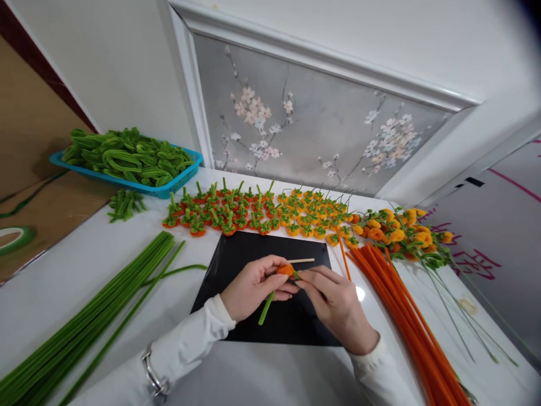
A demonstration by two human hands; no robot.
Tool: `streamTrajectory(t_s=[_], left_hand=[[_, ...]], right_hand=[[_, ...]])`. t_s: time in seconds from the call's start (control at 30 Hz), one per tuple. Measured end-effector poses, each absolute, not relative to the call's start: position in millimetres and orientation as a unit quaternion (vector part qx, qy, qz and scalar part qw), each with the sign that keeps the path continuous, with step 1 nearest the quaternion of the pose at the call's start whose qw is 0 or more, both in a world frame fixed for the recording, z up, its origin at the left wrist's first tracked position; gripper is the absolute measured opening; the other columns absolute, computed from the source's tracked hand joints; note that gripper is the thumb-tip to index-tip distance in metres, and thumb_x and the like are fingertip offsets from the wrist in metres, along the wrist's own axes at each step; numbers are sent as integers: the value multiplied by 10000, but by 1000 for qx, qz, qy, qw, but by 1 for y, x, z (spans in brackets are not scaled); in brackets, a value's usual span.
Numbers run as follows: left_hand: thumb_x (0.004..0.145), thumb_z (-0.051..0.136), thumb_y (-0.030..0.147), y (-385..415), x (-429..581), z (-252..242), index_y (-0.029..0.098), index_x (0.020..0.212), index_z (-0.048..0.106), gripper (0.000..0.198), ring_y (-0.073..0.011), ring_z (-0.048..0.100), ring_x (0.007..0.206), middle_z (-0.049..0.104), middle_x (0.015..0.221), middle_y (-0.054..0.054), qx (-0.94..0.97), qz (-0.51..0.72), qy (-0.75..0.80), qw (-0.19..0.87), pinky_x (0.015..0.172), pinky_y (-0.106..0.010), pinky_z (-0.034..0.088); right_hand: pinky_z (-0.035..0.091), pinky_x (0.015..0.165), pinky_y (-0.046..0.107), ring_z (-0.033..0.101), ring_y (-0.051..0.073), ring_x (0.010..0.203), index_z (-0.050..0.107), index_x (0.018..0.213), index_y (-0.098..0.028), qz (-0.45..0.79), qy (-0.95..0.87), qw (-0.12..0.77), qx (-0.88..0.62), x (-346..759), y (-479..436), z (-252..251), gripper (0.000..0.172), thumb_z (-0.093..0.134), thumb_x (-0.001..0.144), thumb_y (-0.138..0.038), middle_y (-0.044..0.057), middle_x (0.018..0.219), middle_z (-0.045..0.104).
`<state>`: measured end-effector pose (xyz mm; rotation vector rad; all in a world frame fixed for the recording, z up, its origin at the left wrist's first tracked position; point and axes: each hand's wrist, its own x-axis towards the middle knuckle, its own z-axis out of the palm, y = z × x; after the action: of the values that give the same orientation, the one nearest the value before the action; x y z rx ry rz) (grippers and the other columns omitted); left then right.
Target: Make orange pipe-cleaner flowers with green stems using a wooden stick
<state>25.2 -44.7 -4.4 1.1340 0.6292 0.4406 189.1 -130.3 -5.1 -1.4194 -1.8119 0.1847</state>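
My left hand (253, 285) and my right hand (336, 304) meet over a black mat (253, 327) on the white table. Together they pinch a small orange pipe-cleaner piece (286, 270) wound on a thin wooden stick (302, 260). A green pipe-cleaner stem (266, 308) hangs down from it toward me, under my left hand. Both hands have their fingers closed on this piece. Behind the mat lie rows of finished orange pieces with green stems (220, 211) and yellow-orange ones (313, 217).
A bundle of straight green pipe cleaners (93, 316) lies at the left, a bundle of orange ones (406, 316) at the right. A blue basket (169, 189) of bent green pieces stands at back left. Wired orange flowers (401, 231) lie at back right.
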Motion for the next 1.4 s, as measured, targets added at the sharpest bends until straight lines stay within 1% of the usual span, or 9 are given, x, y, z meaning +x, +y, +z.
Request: streamTrajectory(t_s=[0.17,0.3,0.6,0.73,0.8,0.93,1.07,1.23,1.4], left_hand=[[748,660,403,-53,33,-13,170,968,572,332,-115,638,762,606,880,-3,466,248,319,787,702,-230,541],[773,618,435,-56,35,-11,194,986,566,325,-112,614,781,585,885,8,438,246,322,803,721,-248,542],[783,619,411,-49,32,-9,156,812,558,264,-73,594,653,571,737,27,448,245,332,793,678,-210,534],[787,635,340,-50,30,-5,170,849,546,202,-105,642,688,623,739,5,397,239,310,830,715,-243,531],[777,651,324,-50,29,-3,179,872,550,201,-118,655,711,638,761,0,396,241,300,834,717,-247,528],[752,679,347,-48,27,-5,160,850,587,230,-101,638,705,620,767,14,427,246,305,815,697,-215,518],[772,649,380,-47,26,-6,165,918,602,264,-121,637,726,638,828,-10,448,244,312,801,657,-219,514],[686,742,276,-48,25,-4,131,906,628,287,-122,633,714,649,816,-19,455,240,293,806,710,-257,520],[701,715,219,-46,23,-1,115,953,630,285,-149,669,775,682,811,-50,482,174,305,803,747,-260,519]], right_hand=[[521,675,276,608,170,764,637,965,-170,-12,-751,317,-579,170,-129,-8,237,412,900,-128,82,888,630],[496,628,262,596,173,744,637,899,-177,-54,-757,264,-595,165,-128,-7,225,420,888,-119,67,870,624],[501,687,257,599,157,763,635,1010,-182,-43,-764,308,-565,170,-127,-5,298,373,898,-94,67,908,631],[512,697,251,606,155,778,644,969,-184,-18,-733,336,-592,173,-128,-5,286,385,887,-92,72,885,623],[513,709,246,605,151,793,631,1031,-192,-1,-725,341,-598,174,-129,-4,310,382,882,-81,73,887,615],[484,805,322,558,183,955,583,1152,-228,2,-759,316,-570,174,-130,4,367,403,870,-75,91,1086,575],[413,872,425,479,231,1091,623,1080,-327,-11,-807,271,-525,170,-130,10,340,510,843,-112,41,1195,536],[464,793,386,544,197,929,674,969,-276,5,-756,386,-529,174,-129,2,288,482,860,-91,53,952,599],[516,732,323,583,165,833,690,883,-226,84,-724,437,-528,182,-125,-3,236,490,860,-105,56,893,610]])
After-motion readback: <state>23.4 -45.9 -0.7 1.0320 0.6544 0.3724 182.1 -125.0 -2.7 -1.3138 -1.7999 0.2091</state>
